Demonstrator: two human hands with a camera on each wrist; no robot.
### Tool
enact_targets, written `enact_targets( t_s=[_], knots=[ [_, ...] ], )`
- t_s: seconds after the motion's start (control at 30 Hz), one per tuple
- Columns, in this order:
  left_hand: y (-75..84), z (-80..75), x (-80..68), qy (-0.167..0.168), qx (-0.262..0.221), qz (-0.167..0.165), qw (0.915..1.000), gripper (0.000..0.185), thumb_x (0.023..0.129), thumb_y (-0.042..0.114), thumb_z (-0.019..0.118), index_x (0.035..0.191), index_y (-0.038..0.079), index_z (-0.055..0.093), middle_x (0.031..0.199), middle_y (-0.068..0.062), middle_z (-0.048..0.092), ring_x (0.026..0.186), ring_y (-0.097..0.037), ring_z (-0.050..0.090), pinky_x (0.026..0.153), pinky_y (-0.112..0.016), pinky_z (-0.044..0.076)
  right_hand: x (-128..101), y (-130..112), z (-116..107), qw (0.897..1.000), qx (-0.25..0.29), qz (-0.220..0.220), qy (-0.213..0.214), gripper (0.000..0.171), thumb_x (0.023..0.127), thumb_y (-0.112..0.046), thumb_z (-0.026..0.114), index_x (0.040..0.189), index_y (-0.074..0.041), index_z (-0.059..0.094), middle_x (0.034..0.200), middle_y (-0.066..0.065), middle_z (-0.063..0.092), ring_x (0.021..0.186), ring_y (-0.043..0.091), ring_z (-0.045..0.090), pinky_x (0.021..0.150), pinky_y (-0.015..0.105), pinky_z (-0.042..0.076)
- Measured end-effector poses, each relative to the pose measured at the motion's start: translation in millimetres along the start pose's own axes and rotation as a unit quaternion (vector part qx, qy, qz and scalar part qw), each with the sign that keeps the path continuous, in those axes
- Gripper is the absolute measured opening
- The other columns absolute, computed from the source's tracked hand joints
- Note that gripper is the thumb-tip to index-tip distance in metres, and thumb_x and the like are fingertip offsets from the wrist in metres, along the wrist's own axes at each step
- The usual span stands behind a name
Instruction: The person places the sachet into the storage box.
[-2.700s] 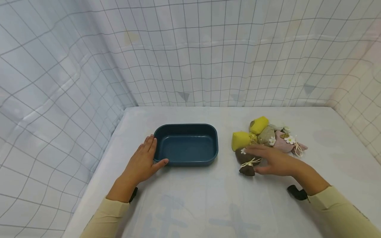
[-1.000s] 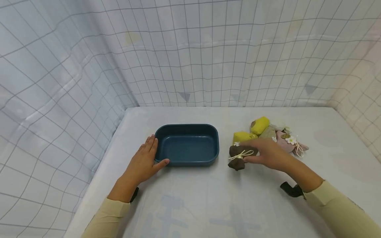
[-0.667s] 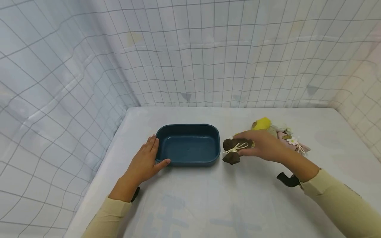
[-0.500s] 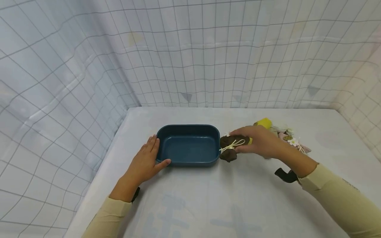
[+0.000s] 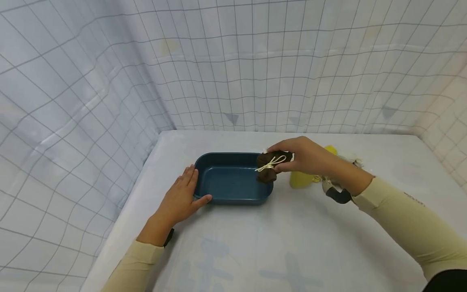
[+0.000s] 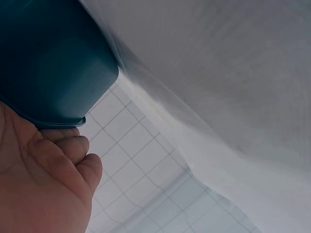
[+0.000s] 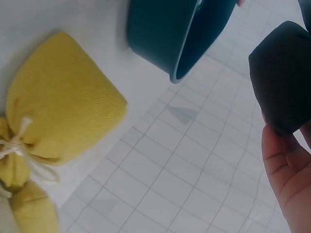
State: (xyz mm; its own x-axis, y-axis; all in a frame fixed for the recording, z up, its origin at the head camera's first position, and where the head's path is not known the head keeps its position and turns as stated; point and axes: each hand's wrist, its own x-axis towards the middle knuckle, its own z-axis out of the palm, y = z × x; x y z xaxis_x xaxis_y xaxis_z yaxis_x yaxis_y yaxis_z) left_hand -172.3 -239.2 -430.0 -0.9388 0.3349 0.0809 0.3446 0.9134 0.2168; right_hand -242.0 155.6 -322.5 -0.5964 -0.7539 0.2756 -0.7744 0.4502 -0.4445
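Head view, nearest first: the left hand (image 5: 181, 198) lies flat on the surface (image 5: 255, 243), straight fingers (image 5: 192, 181) against the near-left end of the blue tub (image 5: 226, 196), thumb along its front wall. Beyond, the right hand (image 5: 304, 156) pinches the brown tied pouch (image 5: 270, 165) over the tub's right rim, knot leftward. Farther right lies the yellow pouch (image 7: 58, 102).

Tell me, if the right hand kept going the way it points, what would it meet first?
Probably the blue tub: the right hand, holding the brown pouch, points left above its right end.
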Motion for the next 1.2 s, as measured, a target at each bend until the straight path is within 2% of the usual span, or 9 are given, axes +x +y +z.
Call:
enact_targets(
  t_s=[0.23,0.43,0.57,0.77,1.03,1.2],
  knots=[
    [-0.1,0.2,-0.9,0.011,0.0,0.008,0.9999,0.103,0.093,0.068,0.05,0.155,-0.008,0.018,0.163,-0.021,0.01,0.15,-0.036,0.01,0.118,-0.053,0.018,32.6,-5.7,-5.5,1.0,0.003,-0.011,-0.017,0.047,0.088,-0.028,0.079,0.129,-0.011,0.067,0.119,-0.001,0.069,0.093,0.01,0.063,0.075,0.029,0.054],
    [0.9,-0.8,0.0,-0.001,0.004,-0.002,1.0,0.103,0.093,0.069,0.048,0.156,-0.005,0.016,0.164,-0.019,0.008,0.151,-0.033,0.008,0.119,-0.052,0.016,59.2,-10.1,-6.2,1.0,-0.003,0.0,-0.028,0.044,0.088,-0.03,0.078,0.128,-0.013,0.068,0.118,-0.002,0.069,0.093,0.01,0.063,0.077,0.029,0.053],
    [1.4,-1.4,0.1,-0.004,0.003,-0.004,1.0,0.103,0.093,0.07,0.048,0.156,-0.005,0.016,0.164,-0.019,0.008,0.151,-0.033,0.007,0.119,-0.052,0.016,76.4,-5.6,1.1,0.999,0.004,-0.003,-0.039,0.042,0.089,-0.032,0.077,0.126,-0.015,0.069,0.114,-0.004,0.07,0.089,0.009,0.062,0.075,0.028,0.053],
    [1.4,-1.1,-1.2,0.006,0.004,0.001,1.0,0.103,0.093,0.069,0.05,0.155,-0.007,0.018,0.163,-0.021,0.011,0.15,-0.035,0.01,0.118,-0.053,0.018,100.6,7.7,19.7,0.998,0.024,0.005,-0.058,0.041,0.09,-0.034,0.076,0.126,-0.015,0.069,0.114,-0.003,0.07,0.093,0.01,0.063,0.081,0.029,0.053],
    [-0.2,-0.9,-1.5,-0.007,0.004,-0.006,1.0,0.104,0.092,0.071,0.047,0.156,-0.006,0.017,0.164,-0.019,0.009,0.151,-0.034,0.008,0.118,-0.053,0.017,130.5,14.0,37.9,0.998,0.044,0.001,-0.055,0.041,0.091,-0.035,0.075,0.126,-0.015,0.069,0.114,-0.002,0.07,0.095,0.01,0.063,0.086,0.031,0.051],
    [0.3,-3.1,-0.5,-0.006,0.007,-0.006,0.9999,0.105,0.092,0.07,0.049,0.156,-0.006,0.017,0.164,-0.02,0.009,0.151,-0.034,0.008,0.118,-0.053,0.017,144.9,13.1,42.1,0.996,0.075,0.004,-0.046,0.039,0.091,-0.033,0.074,0.126,-0.016,0.068,0.114,-0.005,0.069,0.099,0.009,0.062,0.09,0.03,0.05]
  ],
)
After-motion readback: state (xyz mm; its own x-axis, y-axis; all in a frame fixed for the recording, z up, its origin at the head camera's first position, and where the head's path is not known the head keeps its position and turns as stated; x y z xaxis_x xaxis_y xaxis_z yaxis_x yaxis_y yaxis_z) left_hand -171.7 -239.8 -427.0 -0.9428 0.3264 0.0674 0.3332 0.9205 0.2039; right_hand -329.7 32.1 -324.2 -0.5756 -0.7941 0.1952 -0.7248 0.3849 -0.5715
